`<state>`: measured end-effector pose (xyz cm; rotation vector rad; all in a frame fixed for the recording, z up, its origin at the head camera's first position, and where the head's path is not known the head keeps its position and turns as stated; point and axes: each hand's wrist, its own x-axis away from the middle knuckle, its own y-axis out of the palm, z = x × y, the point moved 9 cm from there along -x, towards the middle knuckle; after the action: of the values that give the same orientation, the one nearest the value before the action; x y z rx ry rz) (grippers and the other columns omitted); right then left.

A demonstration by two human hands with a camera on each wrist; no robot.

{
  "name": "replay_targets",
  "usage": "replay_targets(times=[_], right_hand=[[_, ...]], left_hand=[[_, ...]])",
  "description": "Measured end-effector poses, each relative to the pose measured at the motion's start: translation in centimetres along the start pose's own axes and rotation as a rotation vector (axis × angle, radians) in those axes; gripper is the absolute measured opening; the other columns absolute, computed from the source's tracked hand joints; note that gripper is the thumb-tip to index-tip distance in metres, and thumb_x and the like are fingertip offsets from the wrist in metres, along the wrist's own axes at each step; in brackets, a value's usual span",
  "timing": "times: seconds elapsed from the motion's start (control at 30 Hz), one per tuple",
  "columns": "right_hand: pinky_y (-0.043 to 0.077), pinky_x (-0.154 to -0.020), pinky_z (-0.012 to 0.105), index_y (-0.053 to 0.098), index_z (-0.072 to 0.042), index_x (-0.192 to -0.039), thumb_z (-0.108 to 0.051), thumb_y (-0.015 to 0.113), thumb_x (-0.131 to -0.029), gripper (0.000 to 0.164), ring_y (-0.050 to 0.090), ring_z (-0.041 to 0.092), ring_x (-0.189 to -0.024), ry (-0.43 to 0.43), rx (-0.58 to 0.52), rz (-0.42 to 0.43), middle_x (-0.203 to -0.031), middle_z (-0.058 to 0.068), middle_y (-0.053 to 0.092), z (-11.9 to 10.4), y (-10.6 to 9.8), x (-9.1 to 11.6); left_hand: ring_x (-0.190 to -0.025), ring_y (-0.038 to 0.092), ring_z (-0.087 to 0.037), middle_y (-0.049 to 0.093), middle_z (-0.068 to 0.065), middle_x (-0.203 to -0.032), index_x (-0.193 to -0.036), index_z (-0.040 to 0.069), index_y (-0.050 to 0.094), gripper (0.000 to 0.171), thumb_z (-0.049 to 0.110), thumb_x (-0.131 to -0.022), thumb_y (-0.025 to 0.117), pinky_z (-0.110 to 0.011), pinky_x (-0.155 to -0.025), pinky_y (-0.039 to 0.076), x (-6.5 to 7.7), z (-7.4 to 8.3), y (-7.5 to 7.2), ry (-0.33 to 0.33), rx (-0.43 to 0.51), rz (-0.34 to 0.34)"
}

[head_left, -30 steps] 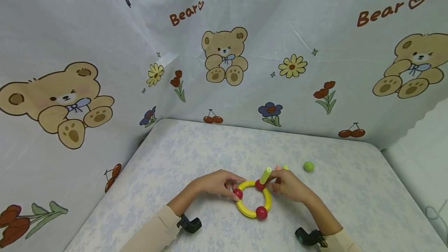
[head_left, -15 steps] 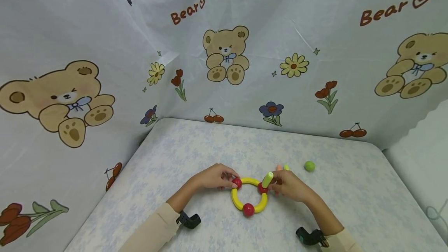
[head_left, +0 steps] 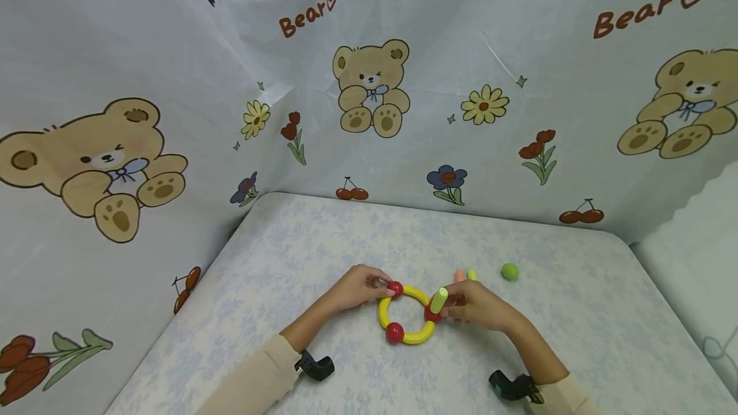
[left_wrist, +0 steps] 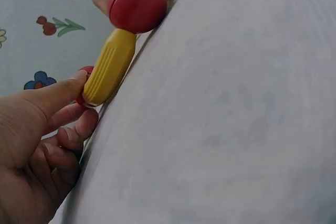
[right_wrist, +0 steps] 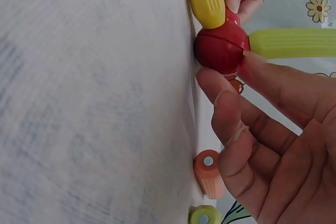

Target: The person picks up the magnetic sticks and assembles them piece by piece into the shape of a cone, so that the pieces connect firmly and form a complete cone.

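Note:
A ring of curved yellow rods [head_left: 418, 337] joined by red balls [head_left: 394, 333] lies on the table. From the ball at its right rises a lime-green stick [head_left: 439, 300], tilted slightly. My left hand [head_left: 359, 288] pinches the upper-left red ball [head_left: 395, 288]; in the left wrist view the thumb [left_wrist: 68, 88] covers part of that ball beside a yellow rod [left_wrist: 111, 66]. With thumb and index finger, my right hand [head_left: 483, 305] grips the right-hand ball [right_wrist: 220, 48], just below the lime-green stick [right_wrist: 294, 43]. The other right fingers are loosely curled.
Behind my right hand lie an orange rod [head_left: 459, 275] and a second lime rod [head_left: 471, 275], with round metallic ends showing in the right wrist view. A green ball [head_left: 510, 271] sits farther right. A bear-printed curtain [head_left: 288, 82] hangs along the table's far edge.
The ring has turned clockwise: its left ball went up with my left hand, the stick's ball shifted slightly right and down, and the bottom ball swung left. The right hand barely moved.

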<state>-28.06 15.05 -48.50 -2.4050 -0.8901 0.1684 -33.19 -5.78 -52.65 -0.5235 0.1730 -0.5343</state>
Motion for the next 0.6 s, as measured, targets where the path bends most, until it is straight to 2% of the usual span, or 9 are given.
replay_targets(times=[0.2,0.3,0.43,0.6], right_hand=[[0.054,-0.061,0.026,0.075,-0.011,-0.105,-0.007,0.071,-0.095,0.012,0.061,0.013,-0.068,-0.039,-0.031,-0.072,-0.092,0.006,0.074,0.0,0.9,0.0],[0.054,-0.06,0.027,0.075,-0.011,-0.106,-0.009,0.071,-0.095,0.011,0.062,0.016,-0.068,-0.06,-0.051,-0.088,-0.091,0.006,0.074,-0.3,1.1,0.0],[0.056,-0.059,0.03,0.074,-0.01,-0.107,-0.009,0.071,-0.095,0.012,0.064,0.02,-0.069,-0.085,-0.073,-0.107,-0.09,0.011,0.074,-0.7,1.3,0.0],[0.057,-0.061,0.032,0.074,-0.009,-0.108,-0.007,0.072,-0.094,0.014,0.065,0.019,-0.072,-0.08,-0.076,-0.14,-0.091,0.009,0.074,-0.8,1.5,0.0]], left_hand=[[-0.039,0.043,-0.009,0.064,0.005,-0.066,-0.094,0.019,0.079,0.018,0.036,-0.088,0.081,-0.022,-0.038,0.04,0.1,0.0,0.0,-0.031,-0.009,0.119],[-0.041,0.044,-0.009,0.063,0.006,-0.062,-0.087,0.021,0.079,0.015,0.036,-0.089,0.08,-0.023,-0.039,0.04,0.2,0.2,0.0,-0.03,-0.018,0.143],[-0.044,0.049,-0.009,0.065,0.006,-0.062,-0.085,0.021,0.079,0.013,0.034,-0.09,0.08,-0.024,-0.042,0.043,0.2,0.4,0.2,-0.021,-0.009,0.137],[-0.05,0.055,-0.009,0.068,0.006,-0.069,-0.095,0.016,0.081,0.012,0.027,-0.09,0.081,-0.024,-0.047,0.048,0.1,0.6,0.5,-0.019,0.009,0.076]])
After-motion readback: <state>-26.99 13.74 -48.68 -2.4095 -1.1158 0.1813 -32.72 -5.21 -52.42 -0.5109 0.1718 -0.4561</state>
